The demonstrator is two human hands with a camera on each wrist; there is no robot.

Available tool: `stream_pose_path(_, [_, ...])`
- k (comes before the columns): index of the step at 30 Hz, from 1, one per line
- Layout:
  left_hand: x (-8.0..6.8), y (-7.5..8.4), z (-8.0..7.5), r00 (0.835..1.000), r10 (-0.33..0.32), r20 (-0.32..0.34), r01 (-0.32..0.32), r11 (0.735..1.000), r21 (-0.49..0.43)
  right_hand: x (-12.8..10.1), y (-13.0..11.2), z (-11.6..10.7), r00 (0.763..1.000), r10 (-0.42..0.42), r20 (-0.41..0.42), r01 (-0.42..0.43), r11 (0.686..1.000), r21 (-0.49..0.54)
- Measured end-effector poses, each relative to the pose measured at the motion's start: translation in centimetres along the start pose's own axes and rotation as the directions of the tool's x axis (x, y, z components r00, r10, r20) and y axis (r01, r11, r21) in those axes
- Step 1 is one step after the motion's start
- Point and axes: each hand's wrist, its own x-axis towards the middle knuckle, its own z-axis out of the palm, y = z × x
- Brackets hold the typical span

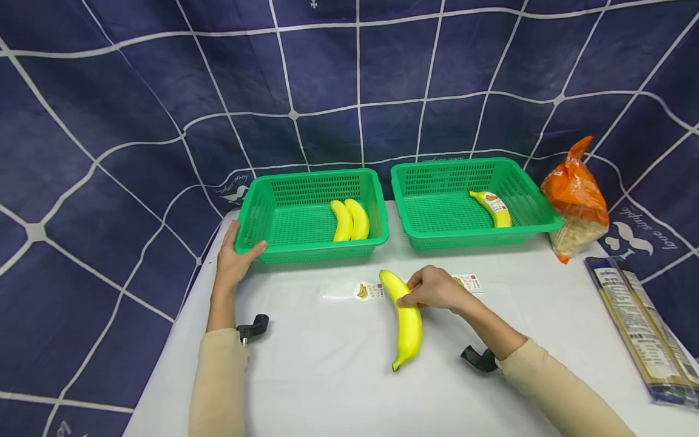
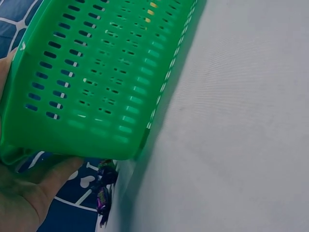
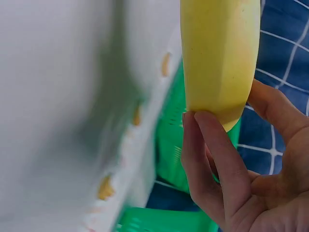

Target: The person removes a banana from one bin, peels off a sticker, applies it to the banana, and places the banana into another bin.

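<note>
The left hand [image 1: 233,261] grips the near-left corner of the left green basket [image 1: 284,252], thumb over the rim; two bananas [image 1: 350,220] lie inside, and a hard tug could jolt them. On the desk [image 1: 306,376] lies a loose banana [image 1: 406,318], the right hand [image 1: 434,288] grasping its far end. Held so near the tip, it may swing or slip free. The right basket [image 1: 437,240] holds one labelled banana [image 1: 493,208].

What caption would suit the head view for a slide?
Right hand grips a banana on the white table; left hand holds the left green basket.
</note>
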Motion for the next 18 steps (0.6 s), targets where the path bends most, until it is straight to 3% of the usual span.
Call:
stream_pose_path(11, [-0.2, -0.4, 0.6, 0.996, 0.013, -0.086, -0.014, 1.000, -0.007, -0.8, 2.4, 2.4, 0.999, 0.039, 0.019, -0.039, 0.999, 0.005])
stream_pose_path(18, [-0.4, -0.4, 0.8, 0.994, 0.003, -0.106, -0.006, 1.000, -0.022, -1.3, 2.7, 2.9, 0.997, 0.079, 0.021, -0.079, 0.997, -0.007])
